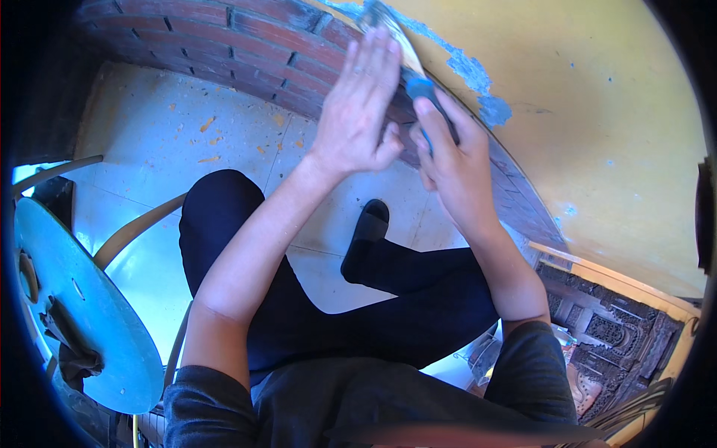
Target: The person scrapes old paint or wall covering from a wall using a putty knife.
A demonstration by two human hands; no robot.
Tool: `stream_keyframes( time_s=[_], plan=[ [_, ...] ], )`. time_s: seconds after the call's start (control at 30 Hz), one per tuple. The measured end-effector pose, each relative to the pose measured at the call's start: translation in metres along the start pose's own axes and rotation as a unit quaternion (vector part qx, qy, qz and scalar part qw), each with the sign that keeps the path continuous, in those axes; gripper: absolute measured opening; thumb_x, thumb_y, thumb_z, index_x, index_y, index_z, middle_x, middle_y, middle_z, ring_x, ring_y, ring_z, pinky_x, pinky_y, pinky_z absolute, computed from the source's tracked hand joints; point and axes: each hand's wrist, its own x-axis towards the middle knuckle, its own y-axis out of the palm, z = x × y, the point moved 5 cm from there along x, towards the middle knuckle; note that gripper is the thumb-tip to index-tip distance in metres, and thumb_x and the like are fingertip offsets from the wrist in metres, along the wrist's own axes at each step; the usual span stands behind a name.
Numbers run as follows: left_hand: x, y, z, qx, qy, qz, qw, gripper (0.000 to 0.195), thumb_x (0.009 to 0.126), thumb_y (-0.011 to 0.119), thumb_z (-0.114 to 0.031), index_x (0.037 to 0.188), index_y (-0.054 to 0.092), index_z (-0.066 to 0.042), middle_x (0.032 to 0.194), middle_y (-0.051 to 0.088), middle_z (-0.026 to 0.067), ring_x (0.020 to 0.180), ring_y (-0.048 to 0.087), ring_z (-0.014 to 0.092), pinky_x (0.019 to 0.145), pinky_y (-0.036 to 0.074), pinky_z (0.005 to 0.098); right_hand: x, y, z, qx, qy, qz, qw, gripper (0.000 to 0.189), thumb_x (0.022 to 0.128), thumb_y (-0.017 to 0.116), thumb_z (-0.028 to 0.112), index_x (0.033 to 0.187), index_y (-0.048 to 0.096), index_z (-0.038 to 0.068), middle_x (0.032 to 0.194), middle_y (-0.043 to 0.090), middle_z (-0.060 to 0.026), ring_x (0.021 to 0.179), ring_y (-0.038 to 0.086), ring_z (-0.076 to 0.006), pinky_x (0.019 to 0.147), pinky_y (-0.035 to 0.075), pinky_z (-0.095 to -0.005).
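My right hand [456, 151] is closed around the blue and dark handle of a scraper or putty knife [411, 56], whose blade points up and to the left. Beside the blade, my left hand [364, 106] lies with its fingers extended, the fingertips at or very near the blade's edge; contact is hard to tell through the blur. The blade meets the lower edge of a yellow painted wall [571, 101], where a ragged strip of bare grey-blue plaster [470, 70] shows. Red brick facing [269, 33] runs below that edge.
Paint flakes [207, 124] lie scattered on the tiled floor [168, 101]. A round turquoise stool or table top [89, 313] with curved legs stands at left, a dark cloth on it. At lower right is a carved dark panel [610, 330] with a wooden frame.
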Motion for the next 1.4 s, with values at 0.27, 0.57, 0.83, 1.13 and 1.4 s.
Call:
stream_keyframes(
  time_s=[0.27,0.57,0.83,1.13,1.4],
  plan=[
    [-0.004,-0.006,0.003,-0.001,0.004,-0.024,1.000,0.084,0.087,0.048,-0.034,0.154,0.030,0.012,0.156,0.035,0.0371,0.149,0.033,0.049,0.125,0.022,0.0573,-0.007,0.004,0.008,0.001,-0.045,-0.017,0.999,0.047,0.102,0.066,0.025,0.134,0.060,-0.009,0.109,0.070,-0.0093,0.093,0.060,-0.0094,0.080,0.054,-0.0276],
    [-0.005,0.003,-0.004,-0.039,-0.011,-0.008,0.999,0.085,0.089,0.046,-0.039,0.155,0.029,0.013,0.157,0.032,0.0382,0.151,0.028,0.049,0.125,0.020,0.0576,-0.013,0.009,0.009,-0.048,-0.063,-0.012,0.997,0.054,0.103,0.065,0.033,0.145,0.055,0.001,0.071,0.053,0.0020,0.046,0.042,-0.0020,0.039,0.032,-0.0222],
    [-0.012,0.006,-0.010,-0.068,-0.010,-0.008,0.998,0.085,0.100,0.034,-0.051,0.154,0.029,0.014,0.156,0.033,0.0390,0.151,0.029,0.050,0.125,0.018,0.0588,-0.023,0.009,0.005,-0.054,-0.081,-0.073,0.993,0.037,0.101,0.064,0.020,0.125,0.065,-0.008,0.105,0.075,-0.0157,0.089,0.062,-0.0109,0.083,0.053,-0.0316],
    [-0.006,-0.007,-0.006,-0.041,-0.001,0.002,0.999,0.089,0.100,0.033,-0.058,0.156,0.027,0.012,0.157,0.033,0.0378,0.152,0.027,0.049,0.125,0.018,0.0587,-0.004,0.022,-0.012,0.004,-0.129,-0.057,0.990,0.035,0.100,0.066,0.020,0.123,0.066,-0.007,0.094,0.073,-0.0139,0.086,0.062,-0.0096,0.078,0.053,-0.0305],
    [0.000,-0.020,-0.010,-0.006,0.003,0.035,0.999,0.080,0.096,0.038,-0.044,0.154,0.033,0.010,0.157,0.037,0.0350,0.151,0.032,0.046,0.125,0.020,0.0566,-0.006,0.021,-0.011,0.070,-0.128,-0.004,0.989,0.032,0.103,0.062,0.017,0.126,0.064,-0.005,0.093,0.072,-0.0115,0.084,0.059,-0.0067,0.075,0.052,-0.0287]
  ],
)
